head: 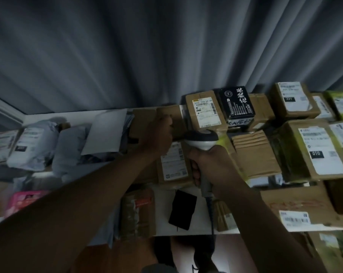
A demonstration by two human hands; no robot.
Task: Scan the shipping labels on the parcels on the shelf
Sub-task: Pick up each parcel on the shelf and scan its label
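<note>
My right hand (210,164) grips the handle of a grey-white barcode scanner (203,139), whose head points toward the brown parcels on the upper shelf. A cardboard box with a white shipping label (206,111) stands just beyond the scanner head. My left hand (158,133) reaches across to a brown parcel (145,120) at the shelf's back; its fingers are blurred, seemingly curled on the parcel's edge. Below my hands lies another brown box with a label (173,164). A black box with white characters (237,104) sits to the right.
Grey poly mailers (34,146) and a white sheet (105,133) lie at the left. Stacked labelled boxes (316,148) fill the right side. A black flat object (183,209) and a taped parcel (138,211) rest on the white lower shelf (162,231). A grey curtain (147,46) hangs behind.
</note>
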